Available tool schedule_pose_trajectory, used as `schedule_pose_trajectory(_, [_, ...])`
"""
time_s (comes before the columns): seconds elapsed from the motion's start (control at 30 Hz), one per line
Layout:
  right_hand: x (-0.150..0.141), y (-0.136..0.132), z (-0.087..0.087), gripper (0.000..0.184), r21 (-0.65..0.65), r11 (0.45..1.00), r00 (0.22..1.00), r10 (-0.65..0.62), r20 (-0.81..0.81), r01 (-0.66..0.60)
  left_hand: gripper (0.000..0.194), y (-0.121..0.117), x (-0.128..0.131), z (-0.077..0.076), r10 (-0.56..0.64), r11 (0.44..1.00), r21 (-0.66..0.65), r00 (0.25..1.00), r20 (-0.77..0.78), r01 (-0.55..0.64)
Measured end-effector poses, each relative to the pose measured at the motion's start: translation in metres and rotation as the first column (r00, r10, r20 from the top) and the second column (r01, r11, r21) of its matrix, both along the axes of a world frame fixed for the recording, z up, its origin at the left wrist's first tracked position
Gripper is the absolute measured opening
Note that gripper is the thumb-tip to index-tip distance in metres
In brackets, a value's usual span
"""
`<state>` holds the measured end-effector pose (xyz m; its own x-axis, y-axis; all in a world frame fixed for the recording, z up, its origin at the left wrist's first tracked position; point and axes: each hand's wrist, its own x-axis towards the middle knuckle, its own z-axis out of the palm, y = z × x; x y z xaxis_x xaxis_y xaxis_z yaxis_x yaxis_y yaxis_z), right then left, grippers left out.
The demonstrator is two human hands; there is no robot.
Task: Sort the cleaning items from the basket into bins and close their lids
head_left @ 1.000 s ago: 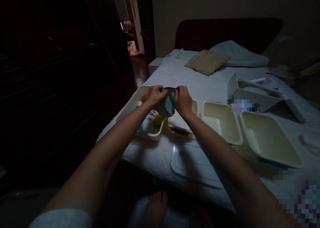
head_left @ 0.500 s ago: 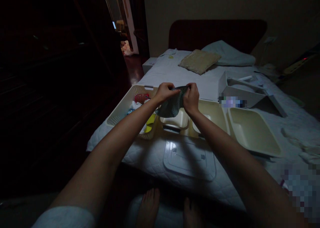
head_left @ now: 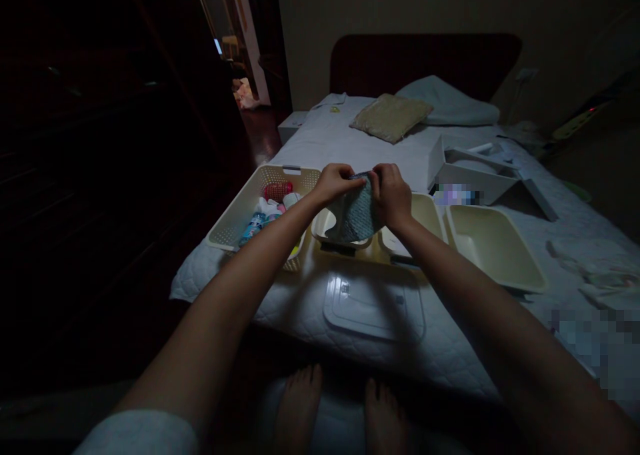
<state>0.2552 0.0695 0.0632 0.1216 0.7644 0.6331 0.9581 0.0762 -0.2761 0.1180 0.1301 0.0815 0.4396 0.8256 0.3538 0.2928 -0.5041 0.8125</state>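
Note:
A grey-green textured cloth (head_left: 358, 210) hangs from both hands by its upper edge, above a small cream bin (head_left: 325, 227). My left hand (head_left: 336, 182) pinches its left corner between thumb and fingers. With fingers bent over the other top corner, my right hand (head_left: 393, 195) grips the cloth too. To the left stands a perforated cream basket (head_left: 225, 223) holding a red container (head_left: 278, 190), blue-labelled bottles (head_left: 253, 228) and other items. A clear plastic lid (head_left: 373, 305) lies flat on the bed in front of the bins.
Another cream bin (head_left: 434, 218) and an open cream tub (head_left: 493, 255) stand to the right. Behind them is a grey box (head_left: 470, 172) with its flap out. A beige cushion (head_left: 393, 116) lies farther up the bed (head_left: 320, 142). My feet are below the bed's front edge.
The cloth has turned and now hangs straighter, with more of its textured face showing. My right hand has shifted slightly right and down. The whole view has moved a little.

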Motion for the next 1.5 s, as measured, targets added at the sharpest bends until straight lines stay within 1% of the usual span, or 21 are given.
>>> schedule_pose_trajectory(0.1, [0.002, -0.002, 0.008, 0.032, 0.068, 0.997, 1.0, -0.026, -0.014, 0.026, 0.031, 0.001, 0.0, 0.009, 0.048, 0.988, 0.148, 0.995, -0.085, -0.036])
schedule_pose_trajectory(0.23, [0.001, -0.006, 0.021, 0.034, 0.158, 0.987, 0.999, -0.03, -0.032, 0.035, 0.035, -0.003, -0.006, 0.017, 0.147, 0.942, 0.328, 0.969, -0.2, -0.075])
schedule_pose_trajectory(0.3, [0.001, -0.008, 0.026, 0.035, 0.179, 0.983, 0.998, -0.04, -0.038, 0.046, 0.035, -0.005, -0.01, 0.018, 0.178, 0.923, 0.376, 0.955, -0.237, -0.079])
schedule_pose_trajectory(0.4, [0.005, -0.01, 0.03, 0.035, 0.193, 0.978, 0.996, -0.068, -0.049, 0.076, 0.03, -0.005, -0.015, 0.016, 0.204, 0.908, 0.41, 0.944, -0.258, -0.084])
schedule_pose_trajectory(0.53, [0.016, -0.007, 0.028, 0.035, 0.219, 0.97, 0.994, -0.093, -0.064, 0.105, 0.026, 0.001, -0.021, 0.01, 0.223, 0.904, 0.416, 0.941, -0.256, -0.101])
schedule_pose_trajectory(0.63, [0.021, -0.004, 0.024, 0.035, 0.225, 0.968, 0.992, -0.098, -0.079, 0.113, 0.024, 0.006, -0.021, 0.006, 0.207, 0.904, 0.42, 0.946, -0.251, -0.087])
schedule_pose_trajectory(0.77, [0.018, 0.002, 0.02, 0.035, 0.237, 0.969, 0.992, -0.048, -0.115, 0.074, 0.005, 0.009, -0.014, 0.003, 0.149, 0.906, 0.42, 0.968, -0.201, -0.052])
schedule_pose_trajectory(0.9, [0.013, 0.006, 0.018, 0.034, 0.232, 0.972, 0.987, 0.005, -0.162, 0.033, 0.009, 0.003, -0.003, 0.006, 0.055, 0.936, 0.353, 0.984, -0.168, 0.008])
schedule_pose_trajectory(1.0, [0.014, 0.008, 0.016, 0.033, 0.218, 0.975, 0.983, 0.008, -0.184, 0.033, 0.007, -0.001, 0.002, 0.007, 0.021, 0.958, 0.285, 0.992, -0.123, 0.015])
schedule_pose_trajectory(1.07, [0.016, 0.008, 0.014, 0.033, 0.209, 0.977, 0.982, -0.004, -0.188, 0.044, 0.006, -0.001, 0.002, 0.004, 0.018, 0.969, 0.245, 0.995, -0.1, 0.007])
schedule_pose_trajectory(1.2, [0.02, 0.004, 0.01, 0.032, 0.169, 0.984, 0.987, -0.036, -0.159, 0.063, 0.008, 0.007, -0.006, -0.007, 0.065, 0.977, 0.211, 0.991, -0.114, -0.04])
schedule_pose_trajectory(1.3, [0.022, 0.0, 0.008, 0.031, 0.142, 0.987, 0.989, -0.062, -0.132, 0.081, 0.009, 0.013, -0.017, -0.014, 0.062, 0.972, 0.233, 0.98, -0.191, -0.016])
schedule_pose_trajectory(1.4, [0.025, -0.004, 0.007, 0.031, 0.128, 0.985, 0.985, -0.101, -0.14, 0.119, 0.013, 0.017, -0.032, -0.018, 0.081, 0.969, 0.248, 0.957, -0.277, -0.01])
schedule_pose_trajectory(1.5, [0.032, -0.006, 0.005, 0.031, 0.125, 0.978, 0.976, -0.144, -0.166, 0.166, 0.018, 0.02, -0.048, -0.02, 0.129, 0.972, 0.223, 0.952, -0.277, -0.067])
